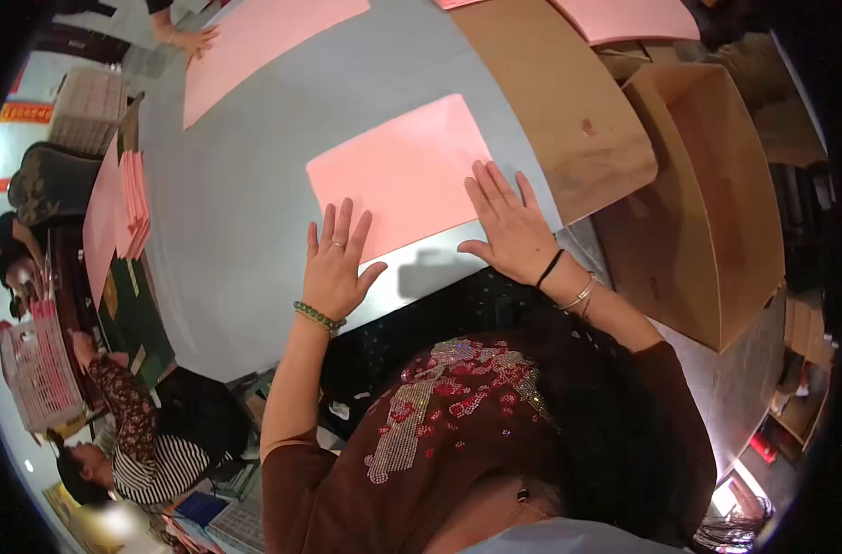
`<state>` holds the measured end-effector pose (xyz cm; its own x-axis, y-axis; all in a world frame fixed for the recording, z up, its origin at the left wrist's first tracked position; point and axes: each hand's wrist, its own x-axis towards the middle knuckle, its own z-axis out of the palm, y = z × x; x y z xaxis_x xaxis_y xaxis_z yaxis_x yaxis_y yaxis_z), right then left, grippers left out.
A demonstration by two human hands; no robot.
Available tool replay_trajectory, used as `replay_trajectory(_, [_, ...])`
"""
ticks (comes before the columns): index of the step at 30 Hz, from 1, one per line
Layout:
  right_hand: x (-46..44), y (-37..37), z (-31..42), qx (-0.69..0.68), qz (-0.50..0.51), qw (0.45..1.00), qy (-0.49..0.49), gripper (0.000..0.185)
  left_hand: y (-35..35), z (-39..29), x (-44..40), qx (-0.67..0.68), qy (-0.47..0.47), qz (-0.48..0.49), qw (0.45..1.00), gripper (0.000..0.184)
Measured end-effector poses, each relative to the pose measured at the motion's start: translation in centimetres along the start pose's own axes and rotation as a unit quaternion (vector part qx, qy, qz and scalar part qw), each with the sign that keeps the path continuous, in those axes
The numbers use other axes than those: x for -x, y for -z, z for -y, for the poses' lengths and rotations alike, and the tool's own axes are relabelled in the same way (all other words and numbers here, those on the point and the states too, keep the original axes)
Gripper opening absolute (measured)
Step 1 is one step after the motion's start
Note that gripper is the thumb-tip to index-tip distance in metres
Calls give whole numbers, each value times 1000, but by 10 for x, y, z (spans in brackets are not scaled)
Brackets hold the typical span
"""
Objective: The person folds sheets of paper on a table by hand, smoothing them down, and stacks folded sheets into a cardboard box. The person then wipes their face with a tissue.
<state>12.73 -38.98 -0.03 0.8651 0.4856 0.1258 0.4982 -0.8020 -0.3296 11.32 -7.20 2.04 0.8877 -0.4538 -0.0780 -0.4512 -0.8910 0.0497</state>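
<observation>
A pink sheet (402,166) lies on the grey tabletop (227,249) in front of me. My left hand (341,263) rests at its lower left corner with fingers spread, a ring on one finger and green beads at the wrist. At the sheet's right edge my right hand (511,222) lies flat with its fingers apart, a black band and bracelets at the wrist. Both hands touch the sheet and grip nothing. Whether it is a single layer or folded, I cannot tell.
Another person's hand (193,42) touches a larger pink sheet (255,46) at the far left. Folded pink pieces (133,205) lie at the left edge. A brown board (569,111) and an open cardboard box (716,194) stand right. Another person (153,443) sits lower left.
</observation>
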Motion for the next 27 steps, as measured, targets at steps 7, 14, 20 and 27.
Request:
replay_trajectory(7, [-3,2,2,19,-2,1000,4,90,17,-19,17,-45,67,-9,997,91])
replay_trajectory(14, [-1,0,1,11,0,1000,10,92,9,-102,-41,70,-100,-40,992,88])
replay_trajectory(20, [2,0,-1,-1,-2,1000,5,92,3,-89,-27,81,-66,5,995,84])
replay_trajectory(27, [2,3,-1,11,-3,1000,25,94,2,-44,45,33,40,29,998,83])
